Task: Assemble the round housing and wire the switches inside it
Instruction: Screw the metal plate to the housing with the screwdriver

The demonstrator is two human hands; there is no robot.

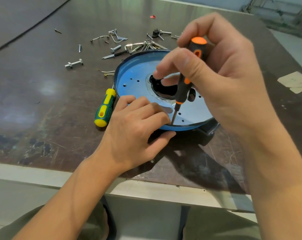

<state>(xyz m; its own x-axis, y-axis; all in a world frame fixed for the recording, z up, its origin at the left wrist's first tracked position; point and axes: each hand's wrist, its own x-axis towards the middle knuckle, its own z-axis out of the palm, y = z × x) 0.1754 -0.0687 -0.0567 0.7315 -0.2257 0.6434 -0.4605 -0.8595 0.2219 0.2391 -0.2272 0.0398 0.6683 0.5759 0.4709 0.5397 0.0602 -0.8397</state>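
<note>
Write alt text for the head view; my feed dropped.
The right hand holds a black-and-orange screwdriver nearly upright, its tip at the near rim of a round blue metal housing plate, whose edge the left hand pinches. A green-and-yellow screwdriver and loose silver screws lie on the dark worktable.

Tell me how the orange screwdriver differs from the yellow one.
The orange screwdriver stands nearly upright in the right hand, tip down at the rim of the blue housing; the yellow screwdriver lies flat on the table, untouched. The orange screwdriver's handle is black and slim; the yellow screwdriver's is green and stubbier. Both handles have a hole.
</note>
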